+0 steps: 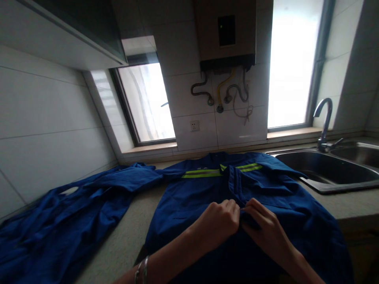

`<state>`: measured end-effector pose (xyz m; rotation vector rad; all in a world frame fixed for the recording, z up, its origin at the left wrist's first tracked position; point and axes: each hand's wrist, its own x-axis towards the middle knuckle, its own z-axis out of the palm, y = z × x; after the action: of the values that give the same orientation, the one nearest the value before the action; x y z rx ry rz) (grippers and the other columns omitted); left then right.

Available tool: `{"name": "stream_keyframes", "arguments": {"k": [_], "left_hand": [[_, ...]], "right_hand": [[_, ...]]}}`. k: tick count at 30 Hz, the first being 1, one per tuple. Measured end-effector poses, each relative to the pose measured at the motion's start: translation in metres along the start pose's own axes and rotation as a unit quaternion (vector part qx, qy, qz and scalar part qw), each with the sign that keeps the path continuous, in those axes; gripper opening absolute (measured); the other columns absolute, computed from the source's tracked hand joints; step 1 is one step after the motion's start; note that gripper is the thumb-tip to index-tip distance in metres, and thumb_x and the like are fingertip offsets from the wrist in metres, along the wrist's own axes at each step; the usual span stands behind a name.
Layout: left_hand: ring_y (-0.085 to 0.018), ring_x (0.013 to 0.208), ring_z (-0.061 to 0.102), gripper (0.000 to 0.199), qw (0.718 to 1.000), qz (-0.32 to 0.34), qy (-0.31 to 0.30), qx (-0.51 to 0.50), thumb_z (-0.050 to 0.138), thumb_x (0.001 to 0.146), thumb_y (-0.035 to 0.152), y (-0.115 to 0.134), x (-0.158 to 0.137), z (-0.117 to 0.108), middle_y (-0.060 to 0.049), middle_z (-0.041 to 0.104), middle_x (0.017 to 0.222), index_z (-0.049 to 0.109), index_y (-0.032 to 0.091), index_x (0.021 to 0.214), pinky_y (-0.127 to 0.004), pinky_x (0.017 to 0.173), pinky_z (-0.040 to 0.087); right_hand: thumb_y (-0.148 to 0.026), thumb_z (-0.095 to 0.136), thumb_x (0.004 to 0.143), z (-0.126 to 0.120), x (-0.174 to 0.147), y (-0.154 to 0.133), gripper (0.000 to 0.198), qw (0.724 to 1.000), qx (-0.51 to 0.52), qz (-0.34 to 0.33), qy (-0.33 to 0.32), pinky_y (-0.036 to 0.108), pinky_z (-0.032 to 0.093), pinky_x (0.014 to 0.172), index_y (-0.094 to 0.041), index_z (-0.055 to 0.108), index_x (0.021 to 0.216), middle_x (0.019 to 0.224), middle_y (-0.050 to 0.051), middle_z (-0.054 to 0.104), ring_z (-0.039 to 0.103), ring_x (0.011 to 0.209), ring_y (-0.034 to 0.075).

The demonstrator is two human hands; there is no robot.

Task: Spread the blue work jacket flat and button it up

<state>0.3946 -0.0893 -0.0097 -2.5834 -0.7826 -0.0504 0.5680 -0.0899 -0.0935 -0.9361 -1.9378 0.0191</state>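
A blue work jacket point(195, 197) with yellow-green and grey reflective stripes lies spread on the countertop, its lower part toward me. My left hand point(225, 217) is closed on the jacket's front edge near the middle. Right beside it, my right hand point(263, 225) pinches the same edge between thumb and fingers. The two hands nearly touch, and the fabric between them is bunched and slightly raised. Above them, part of the front placket point(235, 183) is folded over. Whatever small part the fingertips hold is hidden. A bracelet circles my left wrist.
Another blue garment point(89, 205) lies crumpled on the counter point(130, 221) at left. A double sink point(322, 187) with a tall faucet point(324, 122) is at right. A water heater point(226, 35) with pipes hangs on the tiled wall between two windows. An upper cabinet point(74, 39) overhangs at left.
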Motion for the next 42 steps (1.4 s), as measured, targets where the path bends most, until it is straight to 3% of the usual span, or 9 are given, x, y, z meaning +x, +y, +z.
{"name": "stream_keyframes", "arguments": {"k": [10, 18, 21, 24, 26, 29, 32, 35, 42], "left_hand": [[-0.014, 0.068, 0.056, 0.012, 0.999, -0.003, 0.039, -0.019, 0.038, 0.091, 0.017, -0.009, 0.004, 0.009, -0.003, 0.055, 0.082, 0.049, 0.015, 0.090, -0.024, 0.052, 0.044], [-0.017, 0.069, 0.058, 0.030, 0.983, 0.051, 0.167, 0.048, 0.034, 0.089, 0.011, -0.007, 0.007, 0.061, -0.008, 0.059, 0.079, 0.046, 0.002, 0.115, -0.026, 0.052, 0.043], [-0.016, 0.068, 0.058, 0.025, 0.989, 0.017, 0.144, -0.037, 0.036, 0.090, 0.017, -0.006, 0.007, 0.060, -0.007, 0.060, 0.077, 0.056, 0.008, 0.100, -0.024, 0.055, 0.043], [-0.011, 0.062, 0.057, 0.029, 0.972, 0.012, 0.053, -0.228, 0.043, 0.089, 0.034, -0.012, 0.007, 0.049, -0.003, 0.063, 0.073, 0.063, 0.014, 0.082, -0.019, 0.055, 0.040], [-0.008, 0.054, 0.054, 0.041, 0.930, 0.018, -0.026, -0.366, 0.041, 0.088, 0.047, -0.022, 0.007, 0.045, -0.001, 0.063, 0.066, 0.066, 0.015, 0.080, -0.016, 0.051, 0.037], [-0.006, 0.048, 0.048, 0.055, 0.887, -0.065, -0.075, -0.451, 0.032, 0.089, 0.054, -0.047, 0.007, 0.055, 0.001, 0.061, 0.060, 0.068, 0.013, 0.080, -0.016, 0.046, 0.031], [-0.008, 0.051, 0.047, 0.055, 0.902, -0.221, -0.031, -0.370, 0.034, 0.088, 0.053, -0.080, 0.006, 0.079, 0.001, 0.057, 0.056, 0.067, 0.012, 0.071, -0.018, 0.048, 0.027], [-0.009, 0.055, 0.048, 0.052, 0.901, -0.338, -0.010, -0.271, 0.035, 0.089, 0.048, -0.114, -0.001, 0.111, 0.000, 0.055, 0.057, 0.063, 0.013, 0.063, -0.020, 0.052, 0.024], [-0.010, 0.055, 0.050, 0.044, 0.873, -0.411, -0.028, -0.261, 0.032, 0.092, 0.035, -0.144, -0.022, 0.170, -0.002, 0.059, 0.062, 0.061, 0.014, 0.066, -0.021, 0.051, 0.024]], "right_hand": [[-0.028, 0.058, 0.081, -0.005, 0.007, 0.003, 0.013, 0.978, 0.155, 0.139, 0.011, 0.023, 0.044, 0.064, -0.018, 0.061, 0.074, 0.079, 0.003, 0.057, 0.054, 0.070, 0.014], [-0.050, 0.068, 0.067, 0.007, 0.006, 0.011, 0.037, 0.884, 0.329, 0.318, 0.097, 0.022, 0.036, 0.051, -0.015, 0.058, 0.059, 0.063, 0.000, 0.048, 0.044, 0.059, 0.011], [-0.054, 0.069, 0.062, 0.003, 0.008, 0.019, 0.041, 0.847, 0.361, 0.376, 0.103, 0.023, 0.037, 0.053, -0.015, 0.060, 0.065, 0.062, 0.000, 0.050, 0.045, 0.060, 0.012], [-0.051, 0.070, 0.063, -0.011, 0.007, 0.026, 0.037, 0.860, 0.347, 0.365, 0.079, 0.022, 0.036, 0.051, -0.015, 0.061, 0.068, 0.063, -0.001, 0.050, 0.045, 0.059, 0.012], [-0.050, 0.069, 0.065, -0.026, 0.005, 0.027, 0.035, 0.877, 0.344, 0.335, 0.013, 0.022, 0.037, 0.051, -0.016, 0.062, 0.066, 0.064, 0.000, 0.051, 0.046, 0.059, 0.012], [-0.042, 0.073, 0.062, -0.058, 0.006, 0.021, 0.030, 0.871, 0.343, 0.254, -0.243, 0.023, 0.045, 0.063, -0.017, 0.068, 0.078, 0.079, 0.002, 0.059, 0.055, 0.073, 0.015], [-0.035, 0.079, 0.056, -0.083, 0.016, 0.016, 0.051, 0.786, 0.310, 0.201, -0.496, 0.027, 0.046, 0.079, -0.022, 0.066, 0.104, 0.094, 0.003, 0.064, 0.059, 0.089, 0.019], [-0.037, 0.072, 0.066, -0.083, 0.041, 0.028, 0.053, 0.739, 0.328, 0.221, -0.545, 0.029, 0.049, 0.078, -0.020, 0.060, 0.115, 0.096, 0.006, 0.066, 0.062, 0.089, 0.018], [-0.030, 0.057, 0.079, 0.012, 0.153, 0.141, 0.033, 0.921, 0.126, 0.251, -0.268, 0.026, 0.051, 0.067, -0.011, 0.062, 0.106, 0.087, 0.008, 0.067, 0.063, 0.073, 0.017]]}}
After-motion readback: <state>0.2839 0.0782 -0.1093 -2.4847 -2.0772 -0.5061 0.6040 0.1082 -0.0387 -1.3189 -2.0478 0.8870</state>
